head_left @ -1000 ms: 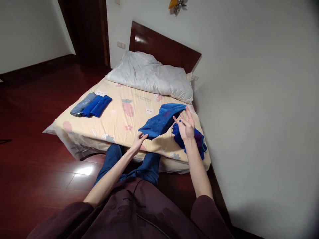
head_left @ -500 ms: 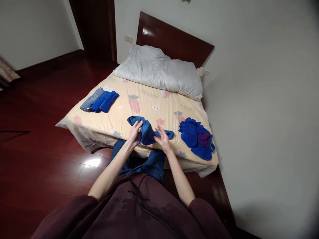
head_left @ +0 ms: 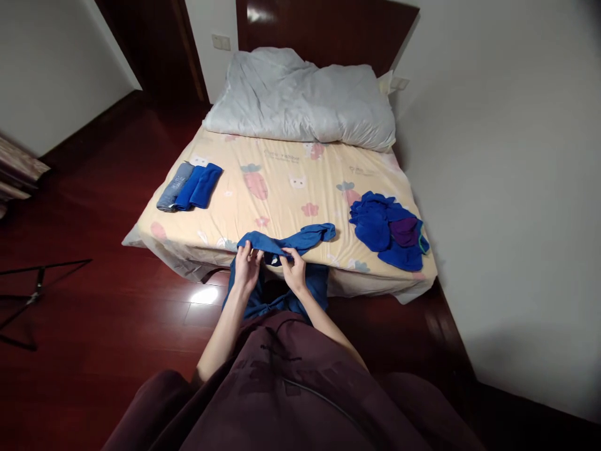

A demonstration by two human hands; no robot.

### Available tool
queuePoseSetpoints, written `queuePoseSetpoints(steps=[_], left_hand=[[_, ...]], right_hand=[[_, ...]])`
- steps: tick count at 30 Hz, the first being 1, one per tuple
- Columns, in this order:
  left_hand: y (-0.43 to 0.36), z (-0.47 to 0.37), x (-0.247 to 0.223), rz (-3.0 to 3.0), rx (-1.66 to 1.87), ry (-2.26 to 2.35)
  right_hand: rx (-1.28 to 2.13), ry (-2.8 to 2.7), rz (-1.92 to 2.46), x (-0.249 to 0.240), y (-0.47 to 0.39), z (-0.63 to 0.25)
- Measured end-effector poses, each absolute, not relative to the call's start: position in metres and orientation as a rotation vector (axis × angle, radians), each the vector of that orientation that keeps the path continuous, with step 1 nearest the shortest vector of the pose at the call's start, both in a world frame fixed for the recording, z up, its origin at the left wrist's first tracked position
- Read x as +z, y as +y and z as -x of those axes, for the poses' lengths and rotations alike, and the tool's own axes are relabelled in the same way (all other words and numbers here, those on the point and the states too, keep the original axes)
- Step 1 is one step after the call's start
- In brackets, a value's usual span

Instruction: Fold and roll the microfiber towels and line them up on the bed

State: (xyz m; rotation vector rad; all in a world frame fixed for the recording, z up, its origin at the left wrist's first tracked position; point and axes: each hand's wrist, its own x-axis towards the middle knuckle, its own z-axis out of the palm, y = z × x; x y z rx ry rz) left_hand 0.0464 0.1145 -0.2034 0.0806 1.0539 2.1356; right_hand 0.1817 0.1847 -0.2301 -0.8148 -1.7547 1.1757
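A crumpled blue cloth, perhaps a towel, lies stretched along the front edge of the bed. My left hand grips its left part, fingers closed on the near edge. Near the middle of the cloth, my right hand pinches the same edge between thumb and fingers. A small white patch, maybe a label, shows between the hands. The right end of the cloth rests bunched on the sheet.
Rolled or folded blue and grey cloths lie at the bed's left. A loose blue pile with a purple piece sits at the right. A pale quilt lies by the headboard. A black stand is on the floor.
My right hand has gone from spread fingers to pinching the cloth's edge. The cloth is now stretched sideways and lower, closer to the bed's edge. The view has tilted down.
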Motion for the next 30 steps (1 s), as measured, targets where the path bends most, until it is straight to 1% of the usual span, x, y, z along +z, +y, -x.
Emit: queuePoseSetpoints(steps=[2, 5, 8, 10, 12, 21, 24, 26, 30], left_hand=[[0.091, -0.042, -0.217, -0.127, 2.092, 1.223], [0.047, -0.040, -0.230, -0.281, 2.060, 1.666], [0.009, -0.044, -0.225, -0.706, 1.898, 2.024], [-0.005, -0.047, -0.215, -1.092, 1.682, 2.048], [-0.010, -0.047, -0.206, -1.345, 1.524, 2.016], [0.001, -0.031, -0.201, -1.517, 1.395, 2.057], [-0.001, -0.029, -0.197, -1.599, 1.403, 2.133], [-0.004, -0.027, -0.190, -1.636, 1.467, 2.184], [-0.009, -0.022, -0.172, -1.651, 1.686, 2.301]], right_hand=[[1.143, -1.761, 0.792, -0.227, 0.178, -0.187], [1.100, -1.839, 0.681, -0.221, 0.163, -0.187], [1.155, -1.986, 0.548, -0.219, 0.143, -0.176], [1.217, -2.076, 0.478, -0.221, 0.130, -0.166], [1.258, -2.124, 0.450, -0.224, 0.121, -0.157], [1.276, -2.046, 0.423, -0.235, 0.130, -0.164], [1.244, -2.110, 0.381, -0.234, 0.143, -0.173], [1.181, -2.119, 0.406, -0.235, 0.154, -0.180], [0.998, -2.027, 0.637, -0.240, 0.180, -0.196]])
